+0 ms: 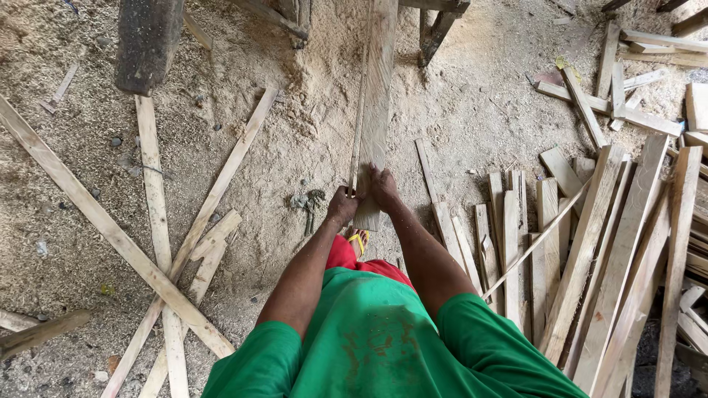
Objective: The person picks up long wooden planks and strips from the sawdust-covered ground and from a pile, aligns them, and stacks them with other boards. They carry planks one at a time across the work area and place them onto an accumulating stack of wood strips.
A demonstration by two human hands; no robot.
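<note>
From the head camera, the person's left hand (343, 206) pinches a thin strip (359, 118) and the right hand (383, 188) presses closed on a long board (377, 96) running toward twelve o'clock over the sawdust floor (472, 118), with stacked planks (590, 250) at three o'clock.

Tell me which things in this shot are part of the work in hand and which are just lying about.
In hand:
- left hand gripping the thin strip
- right hand on the wide plank

Lying about:
- crossed slats on the sawdust floor
- stacked boards at right
- offcuts at upper right
- dark block
</note>
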